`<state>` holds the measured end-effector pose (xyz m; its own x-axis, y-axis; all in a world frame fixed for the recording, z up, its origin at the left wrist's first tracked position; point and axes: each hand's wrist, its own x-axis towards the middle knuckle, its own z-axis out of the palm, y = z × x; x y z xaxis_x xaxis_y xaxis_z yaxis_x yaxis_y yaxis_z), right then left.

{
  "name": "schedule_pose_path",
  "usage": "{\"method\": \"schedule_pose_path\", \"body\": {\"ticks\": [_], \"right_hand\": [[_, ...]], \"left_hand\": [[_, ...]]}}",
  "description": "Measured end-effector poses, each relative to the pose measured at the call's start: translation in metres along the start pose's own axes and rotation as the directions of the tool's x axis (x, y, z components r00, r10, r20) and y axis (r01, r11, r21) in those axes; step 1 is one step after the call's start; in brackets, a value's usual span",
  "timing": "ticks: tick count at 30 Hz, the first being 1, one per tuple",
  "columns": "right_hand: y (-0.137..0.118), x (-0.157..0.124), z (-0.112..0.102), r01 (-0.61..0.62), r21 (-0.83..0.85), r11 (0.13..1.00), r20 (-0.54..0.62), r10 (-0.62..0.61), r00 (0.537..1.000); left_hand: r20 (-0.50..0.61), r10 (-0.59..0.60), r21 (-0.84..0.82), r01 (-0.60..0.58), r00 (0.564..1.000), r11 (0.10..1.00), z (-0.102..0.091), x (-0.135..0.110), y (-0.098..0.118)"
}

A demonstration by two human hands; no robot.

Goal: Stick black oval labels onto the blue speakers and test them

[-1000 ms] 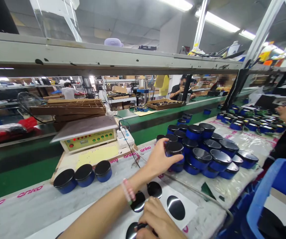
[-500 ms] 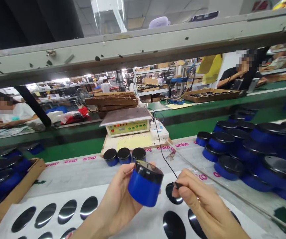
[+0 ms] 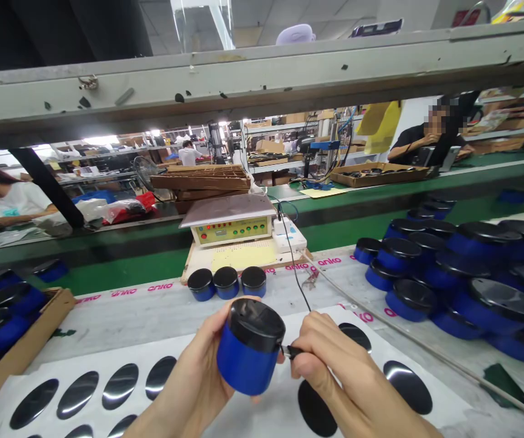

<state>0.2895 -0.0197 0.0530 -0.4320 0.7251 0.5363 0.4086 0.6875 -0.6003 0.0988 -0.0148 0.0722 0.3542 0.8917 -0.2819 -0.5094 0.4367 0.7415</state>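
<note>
Legibly anko mat (image 3: 330, 262) | left hand (image 3: 198, 368): blue jar (image 3: 246, 359) | right hand (image 3: 339, 371): maybe probe (image 3: 293, 351)

The blue jar (image 3: 248, 356) hides most of the fingers of the left hand (image 3: 196, 365), so their grip on it cannot be seen. The right hand (image 3: 348, 380) covers most of the black-tipped tool (image 3: 293, 351). The lowest black oval discs (image 3: 123, 426) on the white sheet (image 3: 189, 347) are cut off by the bottom edge. The cardboard tray (image 3: 61, 304) runs off the left edge, the blue jars (image 3: 499, 310) off the right. The lettering on the control box (image 3: 232, 231) is too small to read.
</note>
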Motion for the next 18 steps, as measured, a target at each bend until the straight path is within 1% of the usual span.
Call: {"method": "schedule_pose_path", "body": {"ticks": [3,5,6,7,9,10,12,13,14,15,16,17,18], "right_hand": [[-0.003,0.0,0.002,0.028,-0.073,0.997,-0.037,-0.031,0.999],[-0.003,0.0,0.005,0.048,-0.163,0.985,-0.068,-0.059,0.996],[-0.003,0.0,0.007,0.054,-0.219,0.974,-0.079,-0.073,0.994],[-0.003,-0.001,0.008,0.059,-0.275,0.96,-0.09,-0.087,0.992],[-0.003,-0.002,0.011,0.06,-0.341,0.938,-0.104,-0.101,0.989],[-0.004,-0.003,0.011,0.055,-0.337,0.94,-0.114,-0.099,0.989],[-0.005,-0.004,0.011,0.023,-0.258,0.966,-0.118,-0.055,0.991],[-0.006,-0.005,0.011,-0.003,-0.2,0.98,-0.116,-0.021,0.993],[-0.006,-0.006,0.011,-0.03,-0.141,0.989,-0.113,0.014,0.993],[-0.005,-0.007,0.011,-0.052,-0.092,0.994,-0.105,0.042,0.994],[-0.002,-0.009,0.011,-0.068,-0.06,0.996,-0.1,0.061,0.993],[0.001,-0.012,0.013,-0.078,-0.05,0.996,-0.1,0.073,0.992],[0.005,-0.016,0.014,-0.088,-0.063,0.994,-0.111,0.081,0.99]], "left_hand": [[-0.018,0.03,0.05,-0.029,0.999,0.998,0.001,-0.001,-0.002],[-0.013,0.095,0.128,-0.092,0.995,0.987,-0.001,-0.001,-0.006],[-0.004,0.153,0.198,-0.149,0.988,0.969,-0.003,-0.001,-0.008],[0.008,0.226,0.286,-0.218,0.974,0.933,-0.005,-0.001,-0.01],[0.033,0.363,0.466,-0.336,0.931,0.819,-0.009,-0.001,-0.015],[0.045,0.411,0.54,-0.368,0.911,0.757,-0.01,-0.002,-0.016],[0.078,0.475,0.662,-0.402,0.877,0.633,-0.011,-0.003,-0.018],[0.111,0.506,0.722,-0.42,0.855,0.55,-0.01,-0.003,-0.019],[0.178,0.545,0.784,-0.453,0.819,0.425,-0.01,-0.004,-0.018],[0.27,0.586,0.836,-0.488,0.764,0.251,-0.009,-0.004,-0.017],[0.377,0.617,0.86,-0.508,0.691,0.043,-0.008,-0.004,-0.016],[0.489,0.628,0.846,-0.504,0.606,-0.172,-0.007,-0.003,-0.015],[0.594,0.616,0.797,-0.478,0.517,-0.368,-0.006,-0.003,-0.013]]}}
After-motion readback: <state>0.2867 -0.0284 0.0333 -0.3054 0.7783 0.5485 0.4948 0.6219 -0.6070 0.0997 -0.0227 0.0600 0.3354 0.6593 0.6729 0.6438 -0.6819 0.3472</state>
